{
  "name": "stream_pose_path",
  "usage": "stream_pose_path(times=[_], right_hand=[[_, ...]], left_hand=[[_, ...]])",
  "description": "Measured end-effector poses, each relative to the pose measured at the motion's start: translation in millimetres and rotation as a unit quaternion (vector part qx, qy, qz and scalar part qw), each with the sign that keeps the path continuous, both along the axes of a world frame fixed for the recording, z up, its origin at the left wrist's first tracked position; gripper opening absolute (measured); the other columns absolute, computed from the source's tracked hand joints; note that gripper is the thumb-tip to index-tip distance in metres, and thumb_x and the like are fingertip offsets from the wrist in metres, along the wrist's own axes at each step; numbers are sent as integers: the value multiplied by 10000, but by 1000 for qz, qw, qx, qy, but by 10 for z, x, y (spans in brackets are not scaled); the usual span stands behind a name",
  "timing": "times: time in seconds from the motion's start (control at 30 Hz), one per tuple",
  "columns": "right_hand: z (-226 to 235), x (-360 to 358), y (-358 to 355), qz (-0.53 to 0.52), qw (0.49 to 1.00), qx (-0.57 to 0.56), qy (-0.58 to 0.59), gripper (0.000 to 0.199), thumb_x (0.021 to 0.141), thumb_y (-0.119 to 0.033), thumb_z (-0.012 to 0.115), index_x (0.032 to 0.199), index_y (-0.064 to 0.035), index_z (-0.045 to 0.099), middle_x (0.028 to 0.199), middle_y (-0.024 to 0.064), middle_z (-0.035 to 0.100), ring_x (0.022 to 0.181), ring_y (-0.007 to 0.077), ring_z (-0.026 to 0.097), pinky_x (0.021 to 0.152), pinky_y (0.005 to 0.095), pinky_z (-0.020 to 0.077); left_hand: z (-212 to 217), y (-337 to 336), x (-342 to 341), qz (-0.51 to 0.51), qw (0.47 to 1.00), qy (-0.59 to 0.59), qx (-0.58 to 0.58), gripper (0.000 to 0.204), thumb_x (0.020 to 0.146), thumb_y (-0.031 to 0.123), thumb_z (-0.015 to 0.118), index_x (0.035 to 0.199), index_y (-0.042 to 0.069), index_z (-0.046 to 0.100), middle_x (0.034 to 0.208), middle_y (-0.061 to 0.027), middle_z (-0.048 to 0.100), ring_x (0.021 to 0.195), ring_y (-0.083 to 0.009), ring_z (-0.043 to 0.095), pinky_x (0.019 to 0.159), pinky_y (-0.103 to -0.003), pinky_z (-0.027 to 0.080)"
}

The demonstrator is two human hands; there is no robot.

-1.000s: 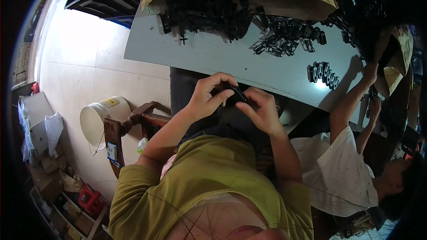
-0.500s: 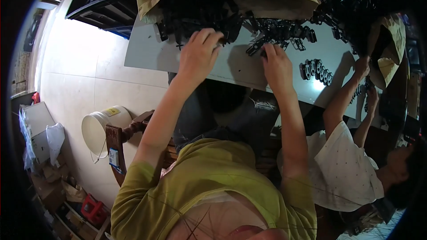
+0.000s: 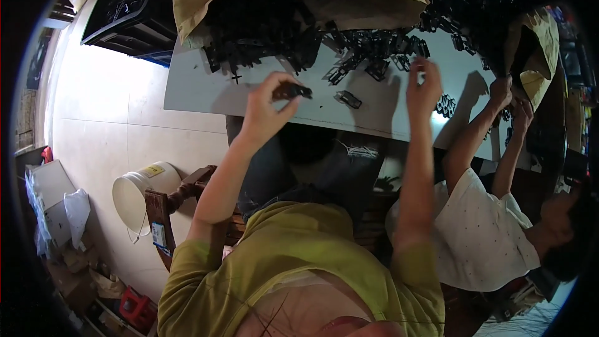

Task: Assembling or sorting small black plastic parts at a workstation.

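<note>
My left hand (image 3: 265, 106) is raised over the near edge of the white table (image 3: 212, 93). Between its thumb and fingers it pinches a small black part (image 3: 293, 92), oblong like a clip. My right hand (image 3: 424, 90) is held up farther right, its fingers curled and smeared by motion, so whether anything is in them is unclear. One loose black oblong part (image 3: 348, 99) lies on the tabletop between my hands. Beyond them spreads a heap of similar black parts (image 3: 368, 53), spilling from an open brown paper bag (image 3: 193, 0). Just right of my right hand stands a short row of black parts (image 3: 445, 105), partly hidden.
A co-worker in a white dotted top (image 3: 480, 231) sits at right, hands by another paper bag (image 3: 543, 43). A black crate (image 3: 134, 31) stands far left. On the floor are a white bucket (image 3: 131, 200) and red container (image 3: 137, 309); a wooden chair (image 3: 159, 212) is beside me.
My left hand has drawn back from the heap with a black part in its fingers. The right hand has moved rightward. A single part now shows on the table between them.
</note>
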State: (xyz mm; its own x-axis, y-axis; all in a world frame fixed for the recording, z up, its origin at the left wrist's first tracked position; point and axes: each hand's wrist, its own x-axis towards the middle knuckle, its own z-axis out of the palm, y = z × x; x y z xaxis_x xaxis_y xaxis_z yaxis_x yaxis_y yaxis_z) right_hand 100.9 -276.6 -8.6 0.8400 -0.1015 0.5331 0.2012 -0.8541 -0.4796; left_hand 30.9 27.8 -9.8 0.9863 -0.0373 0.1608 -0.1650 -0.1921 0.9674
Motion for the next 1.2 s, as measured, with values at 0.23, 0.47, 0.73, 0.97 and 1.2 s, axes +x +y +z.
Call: stream_pose_path(times=[0.23, 0.47, 0.73, 0.97, 1.2], right_hand=[[-12, 582, -402, -111, 956, -231, 143, 298, 825, -170, 609, 1098, -51, 588, 944, 150, 631, 839, 383, 607, 711, 450, 490], [-16, -492, 94, 10, 995, -27, 99, 204, 932, -143, 445, 1046, -37, 577, 855, 193, 636, 796, 371, 619, 636, 460, 470], [56, -830, 364, -67, 968, -118, 211, 138, 915, -187, 537, 971, -63, 550, 886, 177, 615, 693, 356, 617, 560, 432, 487], [152, -804, 556, 53, 985, -47, 157, 251, 804, -121, 667, 1038, -49, 606, 986, 118, 597, 828, 334, 607, 681, 403, 490], [229, -702, 859, 160, 972, -85, 151, 297, 775, -90, 686, 1061, -46, 623, 984, 87, 592, 815, 301, 612, 675, 379, 496]], left_hand=[[-159, -30, -103, -92, 988, 103, -63, 282, 827, -35, 634, 1077, 34, 526, 1017, -44, 612, 958, -94, 580, 828, -240, 463], [-69, -22, -83, -95, 989, 102, -38, 315, 824, -35, 637, 1118, 34, 546, 988, -24, 617, 917, -74, 572, 782, -222, 451], [39, -13, -107, -116, 987, 97, 46, 239, 791, -27, 657, 1019, 28, 608, 904, -34, 619, 759, -79, 520, 701, -231, 444], [45, -26, -110, -115, 988, 55, 82, 246, 764, 14, 689, 1001, 36, 624, 914, -52, 631, 747, -135, 546, 694, -262, 454], [63, -25, -107, -111, 989, 49, 86, 245, 758, 27, 691, 995, 32, 629, 911, -66, 638, 757, -162, 562, 709, -273, 459]])
